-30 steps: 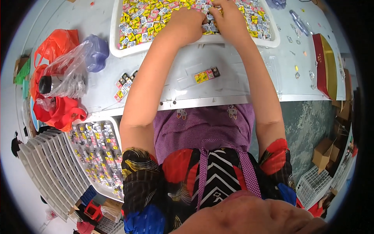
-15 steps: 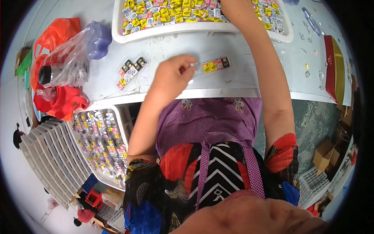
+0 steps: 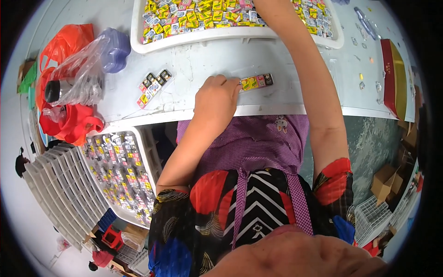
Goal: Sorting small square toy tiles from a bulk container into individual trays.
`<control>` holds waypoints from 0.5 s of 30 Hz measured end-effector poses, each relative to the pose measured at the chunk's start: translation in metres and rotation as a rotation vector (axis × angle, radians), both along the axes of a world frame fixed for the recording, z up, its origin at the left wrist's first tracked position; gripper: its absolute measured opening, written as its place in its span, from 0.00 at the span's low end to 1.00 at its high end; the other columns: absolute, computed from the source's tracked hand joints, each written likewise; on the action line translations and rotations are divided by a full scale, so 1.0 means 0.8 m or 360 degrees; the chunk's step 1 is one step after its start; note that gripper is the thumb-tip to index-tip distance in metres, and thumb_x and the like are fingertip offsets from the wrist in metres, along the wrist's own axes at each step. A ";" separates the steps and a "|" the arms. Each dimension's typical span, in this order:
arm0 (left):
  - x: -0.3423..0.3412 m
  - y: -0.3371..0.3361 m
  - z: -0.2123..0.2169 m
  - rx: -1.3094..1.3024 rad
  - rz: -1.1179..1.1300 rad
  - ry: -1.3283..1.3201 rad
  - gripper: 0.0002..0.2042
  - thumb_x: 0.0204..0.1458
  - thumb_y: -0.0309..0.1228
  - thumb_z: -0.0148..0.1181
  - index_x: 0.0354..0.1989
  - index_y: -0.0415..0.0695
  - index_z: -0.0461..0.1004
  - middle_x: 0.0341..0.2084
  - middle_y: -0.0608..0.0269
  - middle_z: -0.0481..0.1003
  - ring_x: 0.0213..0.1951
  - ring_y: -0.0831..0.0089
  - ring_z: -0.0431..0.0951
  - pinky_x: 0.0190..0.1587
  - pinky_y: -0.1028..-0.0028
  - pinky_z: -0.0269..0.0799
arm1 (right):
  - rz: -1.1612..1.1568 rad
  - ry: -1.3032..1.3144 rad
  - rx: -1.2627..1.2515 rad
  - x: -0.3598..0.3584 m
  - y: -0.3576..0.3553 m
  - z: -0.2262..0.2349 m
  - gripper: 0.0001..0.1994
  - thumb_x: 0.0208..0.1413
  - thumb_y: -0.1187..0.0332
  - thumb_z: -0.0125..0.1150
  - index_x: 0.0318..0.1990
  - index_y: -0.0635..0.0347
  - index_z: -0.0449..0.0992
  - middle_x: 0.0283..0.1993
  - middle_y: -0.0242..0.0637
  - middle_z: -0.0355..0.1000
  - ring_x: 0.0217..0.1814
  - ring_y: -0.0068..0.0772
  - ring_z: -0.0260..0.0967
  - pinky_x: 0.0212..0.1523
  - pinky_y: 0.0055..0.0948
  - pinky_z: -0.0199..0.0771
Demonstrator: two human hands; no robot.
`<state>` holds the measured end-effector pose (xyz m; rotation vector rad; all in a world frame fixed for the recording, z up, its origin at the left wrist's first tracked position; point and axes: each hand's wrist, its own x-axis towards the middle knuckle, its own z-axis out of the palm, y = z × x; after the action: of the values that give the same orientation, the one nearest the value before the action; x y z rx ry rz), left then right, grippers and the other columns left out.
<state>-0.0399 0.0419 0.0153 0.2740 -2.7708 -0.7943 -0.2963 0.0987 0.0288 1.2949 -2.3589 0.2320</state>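
Note:
My left hand is closed at the left end of a short row of small coloured blocks, yellow, pink and black. Its fingertips touch that end, and the small pale block pinched in them is now hidden behind the fingers. My right hand reaches over the white tray, which is heaped with small yellow, white and pink blocks; its fingers are cut off by the upper edge. Left of my left hand, a second group of blocks lies slanted on the table, with black ones at its far end.
Red bags, a clear plastic bag over a dark-lidded container and a purple tub stand at the left. Below them is a tray of packed blocks beside stacked white trays. A red-and-gold box stands right.
My left hand has moved right and slightly nearer, bringing the small pale block to the row's left end. My right hand has shifted slightly left over the tray.

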 end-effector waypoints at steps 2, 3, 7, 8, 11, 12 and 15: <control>-0.001 -0.003 0.006 -0.0005 -0.0007 -0.0019 0.08 0.49 0.27 0.59 0.37 0.41 0.78 0.25 0.52 0.74 0.32 0.55 0.74 0.35 0.62 0.71 | -0.0062 0.0018 0.0056 -0.004 0.000 -0.006 0.03 0.41 0.76 0.58 0.26 0.63 0.76 0.31 0.47 0.72 0.36 0.46 0.73 0.40 0.41 0.74; -0.005 -0.007 0.011 -0.0005 -0.0012 -0.0014 0.08 0.49 0.27 0.59 0.37 0.41 0.78 0.25 0.52 0.74 0.32 0.55 0.74 0.35 0.62 0.71 | -0.0078 -0.0005 0.0037 -0.006 0.001 -0.008 0.04 0.41 0.75 0.58 0.27 0.63 0.76 0.32 0.47 0.72 0.37 0.46 0.74 0.39 0.41 0.74; -0.051 -0.030 0.034 -0.0088 -0.0248 0.0445 0.09 0.50 0.25 0.58 0.39 0.40 0.78 0.27 0.52 0.75 0.32 0.54 0.74 0.36 0.63 0.71 | -0.0055 -0.0094 0.0007 -0.019 -0.001 -0.015 0.05 0.44 0.74 0.56 0.30 0.64 0.75 0.32 0.49 0.72 0.37 0.49 0.73 0.39 0.42 0.74; -0.073 -0.039 0.037 -0.0250 -0.0349 0.0656 0.09 0.50 0.25 0.58 0.39 0.39 0.78 0.27 0.52 0.76 0.32 0.54 0.74 0.36 0.63 0.71 | -0.0048 -0.0091 0.0006 -0.014 -0.002 -0.011 0.05 0.44 0.74 0.56 0.30 0.64 0.75 0.32 0.49 0.72 0.37 0.49 0.73 0.39 0.42 0.74; -0.135 -0.050 0.036 -0.0469 -0.0348 0.0717 0.09 0.49 0.25 0.58 0.39 0.39 0.77 0.28 0.53 0.77 0.33 0.56 0.76 0.36 0.65 0.71 | -0.0146 -0.0269 -0.0090 -0.008 -0.001 0.002 0.06 0.47 0.74 0.55 0.32 0.65 0.73 0.31 0.51 0.71 0.38 0.52 0.72 0.40 0.44 0.73; -0.150 -0.046 0.037 -0.0593 -0.0348 0.0821 0.09 0.46 0.21 0.55 0.36 0.39 0.76 0.29 0.49 0.76 0.35 0.51 0.75 0.39 0.60 0.69 | 0.0190 -0.0427 -0.0483 -0.014 0.009 -0.008 0.06 0.48 0.73 0.54 0.34 0.65 0.73 0.33 0.52 0.71 0.40 0.54 0.72 0.41 0.44 0.72; -0.187 -0.055 0.045 -0.0378 -0.0418 0.0577 0.10 0.43 0.18 0.51 0.34 0.39 0.75 0.31 0.44 0.76 0.37 0.46 0.74 0.44 0.55 0.67 | 0.0137 -0.0718 -0.0761 -0.028 0.001 -0.020 0.07 0.51 0.72 0.53 0.37 0.65 0.73 0.37 0.54 0.71 0.42 0.56 0.70 0.44 0.45 0.71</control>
<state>-0.1894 -0.0025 0.0517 -0.2588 -2.5443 -0.4991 -0.3186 0.0991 0.0129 1.1911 -2.3754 1.1430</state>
